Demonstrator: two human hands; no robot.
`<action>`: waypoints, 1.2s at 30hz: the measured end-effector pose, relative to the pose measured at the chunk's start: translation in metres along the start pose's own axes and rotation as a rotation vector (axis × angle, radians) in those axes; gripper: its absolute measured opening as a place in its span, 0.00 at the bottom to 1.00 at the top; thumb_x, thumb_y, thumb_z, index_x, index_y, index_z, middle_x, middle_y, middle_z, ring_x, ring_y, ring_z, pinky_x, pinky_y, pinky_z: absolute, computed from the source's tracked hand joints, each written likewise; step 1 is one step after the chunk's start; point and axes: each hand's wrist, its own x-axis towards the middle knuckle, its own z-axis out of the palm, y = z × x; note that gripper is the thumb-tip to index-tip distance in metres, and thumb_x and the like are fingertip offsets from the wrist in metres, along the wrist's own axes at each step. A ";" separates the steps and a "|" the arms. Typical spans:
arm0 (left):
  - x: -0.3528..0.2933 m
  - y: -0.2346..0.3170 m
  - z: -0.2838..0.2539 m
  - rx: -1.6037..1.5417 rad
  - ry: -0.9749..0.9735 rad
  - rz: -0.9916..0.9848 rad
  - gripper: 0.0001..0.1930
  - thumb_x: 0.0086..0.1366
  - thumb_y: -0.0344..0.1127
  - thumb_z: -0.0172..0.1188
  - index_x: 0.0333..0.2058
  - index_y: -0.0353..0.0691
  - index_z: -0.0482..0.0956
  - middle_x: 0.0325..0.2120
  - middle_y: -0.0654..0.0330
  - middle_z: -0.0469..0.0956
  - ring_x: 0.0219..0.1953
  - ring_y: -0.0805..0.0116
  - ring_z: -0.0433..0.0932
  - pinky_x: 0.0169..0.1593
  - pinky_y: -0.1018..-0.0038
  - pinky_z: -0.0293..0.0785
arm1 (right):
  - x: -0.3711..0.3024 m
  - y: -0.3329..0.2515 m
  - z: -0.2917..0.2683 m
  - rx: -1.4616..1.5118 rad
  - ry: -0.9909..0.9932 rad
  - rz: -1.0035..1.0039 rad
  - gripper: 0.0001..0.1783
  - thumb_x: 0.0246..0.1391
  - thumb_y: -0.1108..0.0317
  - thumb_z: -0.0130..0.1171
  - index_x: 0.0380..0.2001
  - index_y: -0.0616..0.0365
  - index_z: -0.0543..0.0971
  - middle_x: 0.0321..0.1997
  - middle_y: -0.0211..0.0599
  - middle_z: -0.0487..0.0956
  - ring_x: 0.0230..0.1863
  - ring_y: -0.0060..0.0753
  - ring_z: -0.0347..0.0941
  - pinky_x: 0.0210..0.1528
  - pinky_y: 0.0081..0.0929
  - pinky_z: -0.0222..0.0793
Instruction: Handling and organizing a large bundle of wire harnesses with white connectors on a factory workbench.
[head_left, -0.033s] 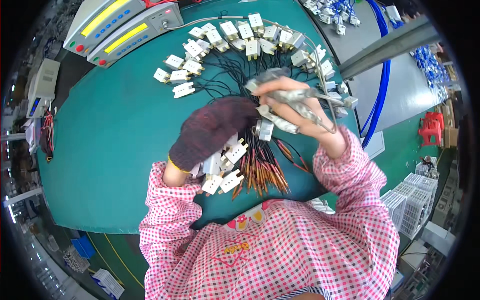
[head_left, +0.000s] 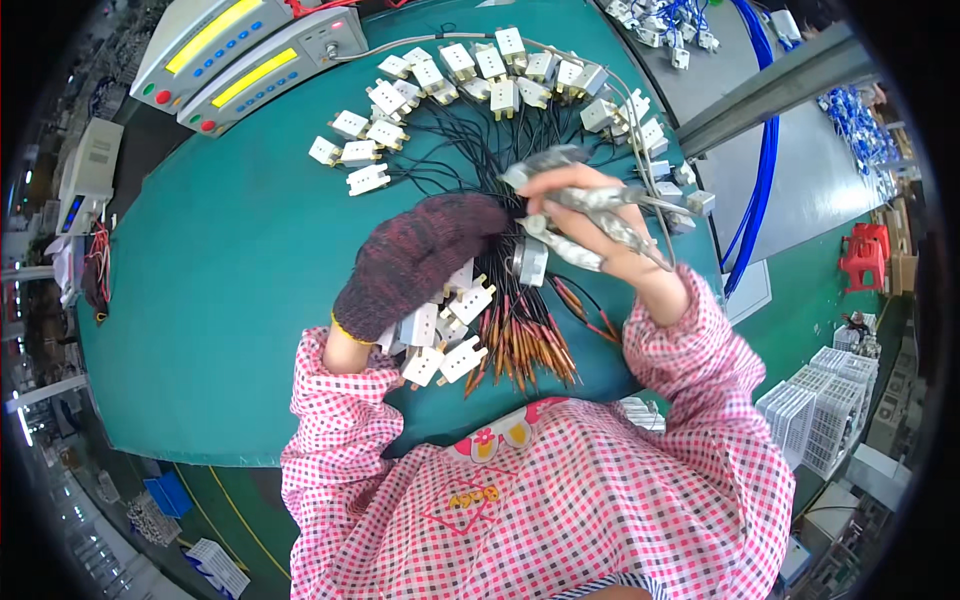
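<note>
Gripping silvery tools (head_left: 575, 249) near black wires (head_left: 468, 150), the right hand (head_left: 588, 231) sits beside the gloved left hand (head_left: 420, 255), whose grip I cannot tell.

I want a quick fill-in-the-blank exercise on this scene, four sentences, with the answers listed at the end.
1. The dark glove covers the person's ____ hand.
2. The right hand, holding grey tools, is ____ rather than gloved.
3. The lit screens at the upper left are ____ in colour.
4. The stool on the floor at the right is ____ in colour.

Missing words: left; bare; yellow; red
</note>
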 end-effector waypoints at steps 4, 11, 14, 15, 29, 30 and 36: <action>-0.008 0.009 0.002 -0.183 0.317 -0.137 0.14 0.62 0.26 0.53 0.47 0.37 0.77 0.49 0.56 0.74 0.53 0.64 0.71 0.57 0.71 0.65 | -0.042 0.026 0.010 0.321 0.129 0.107 0.10 0.56 0.75 0.52 0.42 0.60 0.76 0.38 0.32 0.75 0.38 0.20 0.71 0.43 0.19 0.67; -0.013 0.007 0.009 0.240 0.525 -0.765 0.15 0.62 0.41 0.55 0.47 0.46 0.78 0.49 0.55 0.74 0.51 0.59 0.73 0.53 0.68 0.69 | -0.055 0.040 0.024 0.200 0.337 -0.121 0.11 0.55 0.75 0.53 0.42 0.59 0.77 0.35 0.31 0.76 0.37 0.20 0.71 0.40 0.18 0.67; -0.035 -0.007 0.011 0.894 0.204 -0.501 0.16 0.61 0.39 0.53 0.49 0.48 0.76 0.50 0.53 0.74 0.52 0.55 0.73 0.54 0.65 0.68 | -0.045 0.031 0.009 0.372 0.353 -0.219 0.18 0.53 0.75 0.52 0.49 0.57 0.72 0.39 0.33 0.74 0.40 0.22 0.71 0.42 0.20 0.69; -0.035 -0.009 0.012 0.883 0.194 -0.488 0.17 0.61 0.39 0.53 0.49 0.48 0.76 0.50 0.53 0.74 0.52 0.54 0.73 0.54 0.65 0.68 | -0.036 0.028 0.003 0.488 0.304 -0.276 0.21 0.52 0.74 0.53 0.52 0.57 0.70 0.41 0.34 0.74 0.42 0.23 0.71 0.44 0.21 0.69; -0.050 -0.006 0.012 0.811 0.153 -0.517 0.19 0.58 0.37 0.54 0.50 0.51 0.73 0.51 0.53 0.71 0.53 0.51 0.70 0.54 0.62 0.68 | -0.027 0.015 -0.019 0.298 0.129 0.029 0.23 0.55 0.67 0.49 0.55 0.56 0.69 0.51 0.39 0.72 0.48 0.28 0.70 0.49 0.27 0.69; -0.047 -0.010 0.011 0.812 0.151 -0.520 0.19 0.58 0.37 0.54 0.50 0.52 0.73 0.51 0.53 0.71 0.53 0.51 0.70 0.54 0.61 0.68 | -0.030 0.025 -0.016 0.352 0.146 -0.053 0.21 0.54 0.69 0.55 0.52 0.53 0.71 0.46 0.37 0.74 0.46 0.23 0.70 0.48 0.22 0.66; -0.037 -0.012 0.011 0.750 0.191 -0.453 0.19 0.57 0.36 0.55 0.49 0.51 0.74 0.49 0.52 0.73 0.50 0.50 0.72 0.52 0.61 0.69 | -0.037 0.045 0.003 0.577 0.246 0.141 0.20 0.53 0.70 0.52 0.51 0.58 0.71 0.48 0.43 0.74 0.47 0.33 0.73 0.48 0.28 0.69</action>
